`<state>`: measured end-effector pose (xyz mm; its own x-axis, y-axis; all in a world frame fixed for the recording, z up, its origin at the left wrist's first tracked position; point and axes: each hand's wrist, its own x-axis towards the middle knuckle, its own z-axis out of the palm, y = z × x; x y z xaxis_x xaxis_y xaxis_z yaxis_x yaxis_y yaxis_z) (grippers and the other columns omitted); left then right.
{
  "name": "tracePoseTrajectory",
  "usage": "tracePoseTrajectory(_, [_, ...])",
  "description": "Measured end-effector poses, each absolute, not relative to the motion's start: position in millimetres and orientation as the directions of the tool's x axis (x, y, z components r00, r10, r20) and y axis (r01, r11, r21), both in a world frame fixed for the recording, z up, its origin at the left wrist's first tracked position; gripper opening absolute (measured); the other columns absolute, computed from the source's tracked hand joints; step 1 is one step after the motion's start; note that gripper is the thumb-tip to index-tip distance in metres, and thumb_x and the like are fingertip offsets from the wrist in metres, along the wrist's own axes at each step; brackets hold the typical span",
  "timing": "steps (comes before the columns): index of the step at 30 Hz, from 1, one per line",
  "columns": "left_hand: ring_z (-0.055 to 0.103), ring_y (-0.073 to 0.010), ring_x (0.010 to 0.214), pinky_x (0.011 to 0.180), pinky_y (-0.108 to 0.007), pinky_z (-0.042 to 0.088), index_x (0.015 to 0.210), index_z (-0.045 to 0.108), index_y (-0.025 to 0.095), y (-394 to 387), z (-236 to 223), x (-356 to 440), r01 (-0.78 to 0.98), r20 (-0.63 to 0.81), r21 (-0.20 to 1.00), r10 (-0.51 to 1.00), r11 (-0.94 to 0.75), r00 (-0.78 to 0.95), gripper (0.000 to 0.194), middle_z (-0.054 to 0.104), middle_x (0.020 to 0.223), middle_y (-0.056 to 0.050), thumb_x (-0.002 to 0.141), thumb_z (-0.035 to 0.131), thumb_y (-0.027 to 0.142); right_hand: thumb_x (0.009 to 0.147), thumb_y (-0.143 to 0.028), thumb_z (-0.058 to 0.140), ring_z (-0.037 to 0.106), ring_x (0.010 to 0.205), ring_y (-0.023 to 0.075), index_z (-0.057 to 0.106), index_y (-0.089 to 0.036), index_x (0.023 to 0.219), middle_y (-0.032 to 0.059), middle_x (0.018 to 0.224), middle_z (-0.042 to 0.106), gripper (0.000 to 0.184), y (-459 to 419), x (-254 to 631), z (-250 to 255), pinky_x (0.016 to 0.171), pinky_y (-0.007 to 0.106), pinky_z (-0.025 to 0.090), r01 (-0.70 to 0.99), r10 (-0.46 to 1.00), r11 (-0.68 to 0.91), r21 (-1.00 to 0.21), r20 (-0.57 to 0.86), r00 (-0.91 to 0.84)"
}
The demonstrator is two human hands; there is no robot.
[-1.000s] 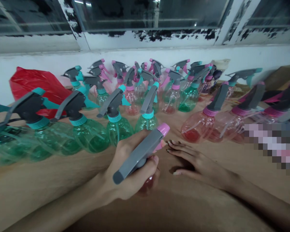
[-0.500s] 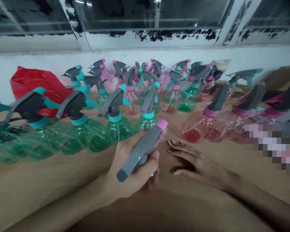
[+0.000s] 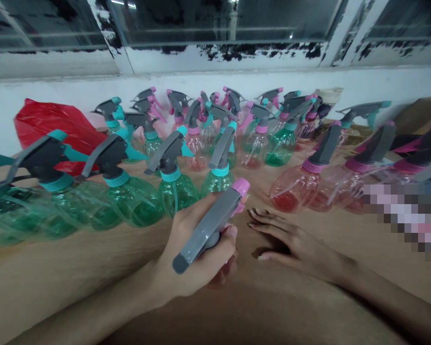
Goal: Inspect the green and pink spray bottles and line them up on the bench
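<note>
My left hand (image 3: 197, 254) is wrapped round a pink spray bottle (image 3: 211, 225) with a grey head and a pink nozzle tip that points away from me. Most of its body is hidden behind my fingers; a bit of pinkish plastic shows below them. Flat on the wooden table (image 3: 266, 306) rests my right hand (image 3: 290, 239), fingers stretched out and apart, holding nothing. Just beyond the left hand stand green spray bottles (image 3: 179, 191) with turquoise collars. Past the right hand's fingertips is a pink spray bottle (image 3: 294, 189) with some reddish tint at its bottom.
Several more pink and green spray bottles (image 3: 253, 148) stand in a cluster towards the white wall (image 3: 68, 86). A red plastic bag (image 3: 57, 124) lies at the back left. Brown cardboard (image 3: 420, 115) leans at the back right, beyond more pink bottles.
Almost nothing differs. The held spray bottle's head has tilted very slightly in my left hand, and my right hand has stayed in place.
</note>
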<state>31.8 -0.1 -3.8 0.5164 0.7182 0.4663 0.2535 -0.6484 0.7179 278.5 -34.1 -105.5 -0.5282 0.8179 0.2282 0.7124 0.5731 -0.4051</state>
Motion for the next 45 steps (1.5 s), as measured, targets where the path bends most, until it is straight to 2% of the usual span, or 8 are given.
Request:
tracePoseTrajectory(4, [0.059,-0.0144,0.060,0.062,-0.029,0.051,0.082,0.055,0.025,-1.4,-2.6,31.7,0.260,0.449,0.731,0.731,-0.631,0.514,0.015,0.060,0.077,0.003,0.077,0.049,0.013,0.085,-0.042,0.062,0.035,0.136,0.0262,0.039,-0.025,0.141,0.0086,0.146,0.042,0.063,-34.1,279.3,-106.9,0.110,0.051,0.033,0.699,0.813,0.581,-0.418,0.246,-0.528])
tracePoseTrajectory(10, [0.056,-0.0157,0.059,0.062,-0.031,0.050,0.094,0.059,0.025,-1.0,-4.1,30.9,0.258,0.417,0.757,0.749,-0.600,0.515,0.022,0.057,0.073,0.002,0.077,0.051,0.013,0.086,-0.044,0.061,0.034,0.137,0.0245,0.038,-0.024,0.141,0.0074,0.147,0.042,0.063,-35.0,278.4,-105.8,0.111,0.049,0.033,0.718,0.824,0.564,-0.407,0.224,-0.520])
tracePoseTrajectory(16, [0.060,-0.0164,0.066,0.068,-0.033,0.052,0.094,0.060,0.024,0.3,-6.3,30.2,0.213,0.425,0.778,0.744,-0.591,0.515,0.024,0.063,0.083,0.000,0.075,0.053,0.011,0.086,-0.044,0.061,0.034,0.137,0.0244,0.038,-0.024,0.141,0.0076,0.147,0.042,0.063,-34.7,278.4,-105.4,0.111,0.049,0.032,0.714,0.822,0.567,-0.412,0.228,-0.521])
tracePoseTrajectory(21, [0.063,-0.0160,0.069,0.072,-0.033,0.054,0.088,0.058,0.024,-1.1,-2.6,32.1,0.210,0.429,0.779,0.747,-0.590,0.508,0.017,0.067,0.093,-0.001,0.077,0.053,0.012,0.086,-0.044,0.062,0.035,0.136,0.0249,0.038,-0.025,0.141,0.0078,0.146,0.043,0.063,-35.2,278.0,-104.4,0.111,0.049,0.032,0.711,0.827,0.560,-0.425,0.230,-0.513])
tracePoseTrajectory(29, [0.060,-0.0173,0.062,0.064,-0.032,0.054,0.083,0.058,0.026,-1.8,0.5,31.3,0.249,0.365,0.803,0.777,-0.541,0.513,0.024,0.063,0.075,0.001,0.067,0.050,0.010,0.086,-0.044,0.061,0.035,0.137,0.0260,0.036,-0.026,0.142,0.0083,0.146,0.042,0.064,-34.3,277.7,-103.3,0.110,0.051,0.032,0.703,0.822,0.565,-0.432,0.221,-0.525])
tracePoseTrajectory(35, [0.060,-0.0162,0.059,0.058,-0.030,0.053,0.084,0.057,0.025,-2.4,1.9,30.6,0.232,0.325,0.835,0.787,-0.500,0.525,0.022,0.063,0.077,0.001,0.067,0.050,0.012,0.087,-0.046,0.059,0.032,0.138,0.0247,0.038,-0.024,0.141,0.0084,0.148,0.040,0.062,-34.8,278.5,-105.1,0.111,0.050,0.032,0.719,0.822,0.566,-0.402,0.213,-0.528])
tracePoseTrajectory(39, [0.058,-0.0164,0.058,0.056,-0.030,0.052,0.085,0.057,0.025,-3.0,3.6,30.9,0.262,0.336,0.812,0.785,-0.521,0.520,0.021,0.058,0.073,0.002,0.069,0.049,0.014,0.087,-0.045,0.059,0.032,0.138,0.0246,0.040,-0.023,0.140,0.0083,0.148,0.040,0.060,-34.8,279.1,-106.5,0.111,0.050,0.033,0.718,0.820,0.569,-0.401,0.215,-0.530])
tracePoseTrajectory(45, [0.058,-0.0166,0.061,0.061,-0.031,0.052,0.076,0.052,0.025,-0.8,6.0,30.5,0.302,0.401,0.731,0.743,-0.612,0.535,0.015,0.057,0.074,0.001,0.069,0.048,0.013,0.086,-0.043,0.061,0.035,0.136,0.0261,0.040,-0.025,0.140,0.0085,0.147,0.041,0.060,-34.1,278.7,-105.0,0.110,0.052,0.033,0.697,0.814,0.577,-0.426,0.231,-0.533])
